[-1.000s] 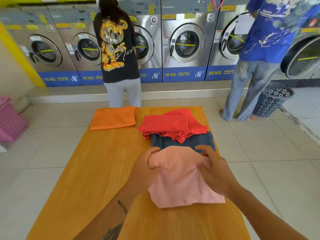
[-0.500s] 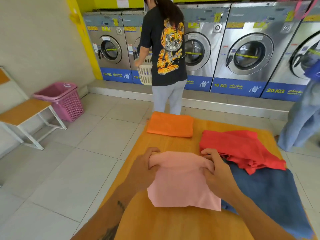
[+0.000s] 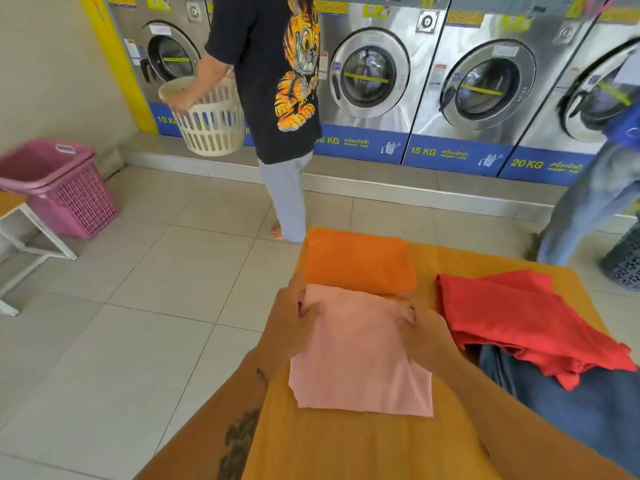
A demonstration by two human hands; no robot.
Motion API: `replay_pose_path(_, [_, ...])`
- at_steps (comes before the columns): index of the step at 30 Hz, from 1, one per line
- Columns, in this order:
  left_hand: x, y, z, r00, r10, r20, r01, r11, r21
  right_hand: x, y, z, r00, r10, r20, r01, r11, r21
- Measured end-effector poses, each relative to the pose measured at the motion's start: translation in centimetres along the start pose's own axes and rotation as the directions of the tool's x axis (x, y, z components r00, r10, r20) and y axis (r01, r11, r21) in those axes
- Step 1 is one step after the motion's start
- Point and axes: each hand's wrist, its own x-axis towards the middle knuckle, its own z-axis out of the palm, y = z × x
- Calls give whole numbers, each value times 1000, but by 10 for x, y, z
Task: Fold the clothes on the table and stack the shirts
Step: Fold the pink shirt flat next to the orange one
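Note:
A folded pink shirt (image 3: 360, 355) hangs between my hands over the wooden table (image 3: 346, 445). My left hand (image 3: 289, 322) grips its far left corner and my right hand (image 3: 420, 332) grips its far right corner. Its far edge overlaps the near edge of a folded orange shirt (image 3: 360, 261) lying at the table's far left. An unfolded red garment (image 3: 523, 320) lies to the right, partly on top of blue jeans (image 3: 571, 407).
A person in a black tiger shirt (image 3: 277, 81) stands beyond the table holding a white laundry basket (image 3: 211, 123). Washing machines (image 3: 370, 74) line the back wall. A pink basket (image 3: 59, 188) and a bench (image 3: 20, 233) stand at the left. Another person's legs (image 3: 588, 209) are at the right.
My hands have carried the pink shirt forward and left until its far edge reaches the orange shirt. The view has swung left. The person at the machines now holds a white basket.

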Motion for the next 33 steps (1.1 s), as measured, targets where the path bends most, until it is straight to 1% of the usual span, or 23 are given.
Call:
replay_pose_path(1, [11, 1, 3, 1000, -17, 9, 17, 998, 57, 5, 1, 2, 999, 33, 11, -31, 989, -144])
replay_pose_path(2, [18, 2, 7, 999, -37, 4, 36, 984, 172, 7, 0, 4, 998, 66, 16, -58, 951, -303])
replay_pose_path(3, [22, 1, 11, 999, -36, -21, 41, 948, 317, 5, -1, 6, 997, 75, 7, -65, 901, -429])
replay_pose_path(4, [22, 0, 14, 999, 11, -46, 11, 898, 440, 2, -2, 10, 999, 49, 4, -40, 859, -510])
replay_pose_path(5, [20, -2, 19, 995, 88, -50, -49, 856, 515, -2, -1, 17, 1000, 7, 26, 9, 832, -554])
replay_pose_path(6, [16, -5, 25, 987, 159, -30, -116, 825, 554, -7, 1, 25, 997, -25, 72, 63, 814, -577])
replay_pose_path(8, [5, -14, 38, 971, 230, 64, -220, 762, 609, -16, 10, 44, 982, -26, 188, 135, 789, -600])
replay_pose_path(10, [-4, -29, 50, 961, 213, 175, -275, 697, 662, -21, 20, 57, 966, 28, 257, 133, 796, -590])
replay_pose_path(11, [-6, -36, 53, 960, 199, 199, -281, 684, 673, -21, 24, 62, 962, 45, 268, 123, 809, -574])
replay_pose_path(15, [5, -49, 54, 958, 206, 201, -288, 707, 646, -6, 28, 65, 961, 42, 272, 126, 810, -572])
replay_pose_path(19, [22, -44, 49, 948, 234, 216, -318, 656, 685, 12, 20, 63, 955, 67, 287, 108, 828, -551])
replay_pose_path(22, [22, -41, 48, 953, 204, 225, -304, 628, 717, 16, 19, 57, 942, 79, 326, 111, 843, -526])
replay_pose_path(25, [17, -32, 47, 960, 181, 215, -281, 627, 727, 16, 18, 46, 922, 88, 377, 111, 872, -477])
replay_pose_path(28, [14, -12, 51, 969, 178, 174, -249, 668, 702, 8, 16, 27, 923, 68, 378, 75, 933, -353])
replay_pose_path(31, [11, 20, 67, 974, 195, 119, -228, 800, 555, -12, 22, -9, 963, -56, 264, 117, 968, -221])
replay_pose_path(33, [6, 48, 88, 966, 246, 82, -257, 866, 429, -27, 35, -43, 976, -151, 158, 176, 972, -159])
